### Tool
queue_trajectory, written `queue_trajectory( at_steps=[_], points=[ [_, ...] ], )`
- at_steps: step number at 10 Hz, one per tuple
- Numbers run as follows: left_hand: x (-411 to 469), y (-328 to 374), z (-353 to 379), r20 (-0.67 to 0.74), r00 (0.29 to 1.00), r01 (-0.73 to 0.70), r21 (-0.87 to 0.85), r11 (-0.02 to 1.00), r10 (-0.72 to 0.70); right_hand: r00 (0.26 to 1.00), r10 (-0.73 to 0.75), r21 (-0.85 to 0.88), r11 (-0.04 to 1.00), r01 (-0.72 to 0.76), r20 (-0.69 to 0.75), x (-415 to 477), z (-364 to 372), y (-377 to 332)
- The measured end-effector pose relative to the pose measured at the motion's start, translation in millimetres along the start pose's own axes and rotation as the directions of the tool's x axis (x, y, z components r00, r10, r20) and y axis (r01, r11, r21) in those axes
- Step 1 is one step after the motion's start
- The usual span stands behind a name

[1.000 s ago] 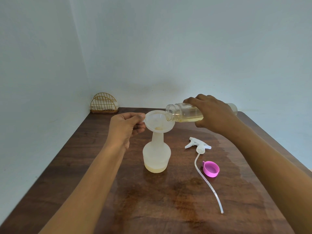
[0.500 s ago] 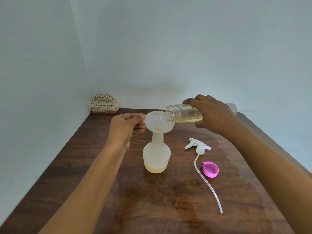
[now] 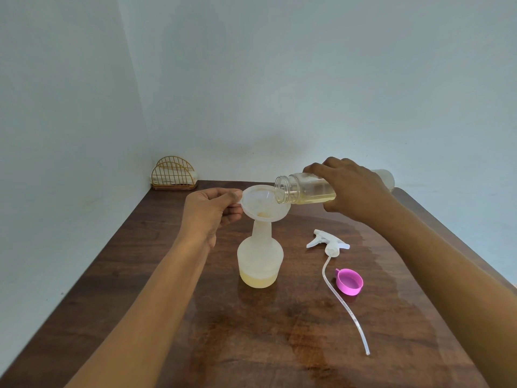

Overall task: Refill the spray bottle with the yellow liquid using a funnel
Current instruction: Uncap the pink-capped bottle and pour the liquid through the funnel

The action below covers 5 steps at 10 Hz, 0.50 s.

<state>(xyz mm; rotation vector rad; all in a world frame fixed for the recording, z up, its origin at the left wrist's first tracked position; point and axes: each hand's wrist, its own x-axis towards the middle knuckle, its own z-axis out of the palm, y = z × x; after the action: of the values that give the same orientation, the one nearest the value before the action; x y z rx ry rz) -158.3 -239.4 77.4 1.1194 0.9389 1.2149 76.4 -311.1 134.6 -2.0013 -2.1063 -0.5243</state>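
Left hand [image 3: 211, 210] pinches the funnel [image 3: 263, 204] rim. Right hand [image 3: 354, 189] grips the tilted refill bottle [image 3: 300, 190], apparently pouring; yellow liquid partly fills the spray bottle [image 3: 260, 261].

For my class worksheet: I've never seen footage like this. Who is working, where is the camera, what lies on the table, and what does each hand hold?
No machine: a person works with bare hands, filmed by one head-worn camera looking down. The left hand pinches the rim of a white funnel set in the spray bottle, which stands on the table with a little yellow liquid inside. The right hand grips a clear bottle, tipped with its mouth over the funnel. On the table lie the spray head with its tube and a pink cap. A wire holder stands in the far corner.
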Motion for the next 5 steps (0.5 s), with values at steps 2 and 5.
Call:
queue_trajectory(
  at_steps=[2,5],
  points=[
    [-0.1,0.1,-0.1,-0.010,1.000,0.004,0.008,1.000,-0.004,1.000,-0.003,-0.005,1.000,0.003,-0.006,2.3,-1.2,0.0],
    [-1.8,0.4,0.4,-0.011,1.000,0.002,0.004,1.000,-0.002,1.000,-0.005,-0.017,1.000,0.004,-0.009,3.6,-1.0,-0.1]
  ],
)
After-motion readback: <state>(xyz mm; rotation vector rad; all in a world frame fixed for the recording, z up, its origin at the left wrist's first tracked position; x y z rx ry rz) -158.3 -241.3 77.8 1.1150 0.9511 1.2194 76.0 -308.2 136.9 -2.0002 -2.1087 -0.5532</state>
